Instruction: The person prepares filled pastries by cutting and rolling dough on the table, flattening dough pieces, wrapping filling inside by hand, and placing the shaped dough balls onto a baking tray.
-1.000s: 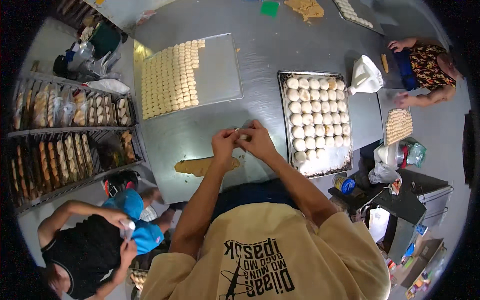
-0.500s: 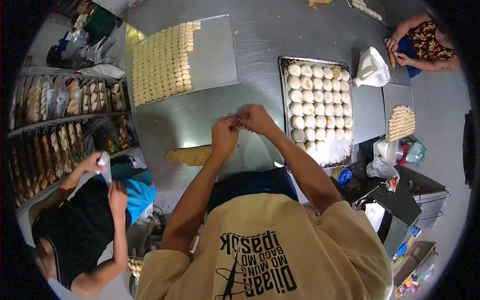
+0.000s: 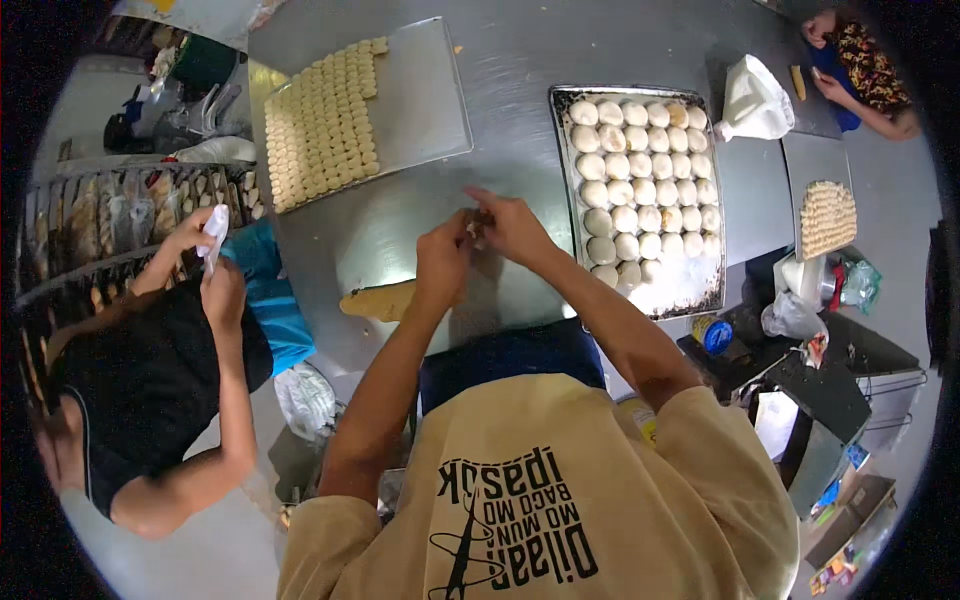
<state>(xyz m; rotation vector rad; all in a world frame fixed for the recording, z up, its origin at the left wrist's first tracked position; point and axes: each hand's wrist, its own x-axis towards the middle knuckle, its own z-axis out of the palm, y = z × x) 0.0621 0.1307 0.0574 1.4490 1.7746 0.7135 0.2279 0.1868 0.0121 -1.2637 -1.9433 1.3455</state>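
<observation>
My left hand [image 3: 443, 255] and my right hand [image 3: 510, 228] meet over the steel table [image 3: 505, 85], fingers pinched round a small pale-and-brown piece [image 3: 477, 228], apparently dough, mostly hidden by them. The right index finger sticks out above it. A flattened tan strip of dough [image 3: 372, 300] lies below them, partly behind my left forearm. Up and left is a metal tray [image 3: 425, 105] with rows of small pale dough pieces [image 3: 320, 135]. At my right a blackened tray [image 3: 712, 290] holds rows of round white dough balls [image 3: 642, 165].
A white cloth bag [image 3: 757, 97] and another filled tray [image 3: 826, 215] lie on the right. A co-worker in black [image 3: 165, 385] at left holds a white plastic bag [image 3: 213, 235]. Another in a floral top [image 3: 865, 70] works top right. Bread racks [image 3: 110, 215] line the left.
My hands have shifted slightly, still pinched together. The co-worker at left has risen toward the table, lifting the white bag. The co-worker at right has moved their hands.
</observation>
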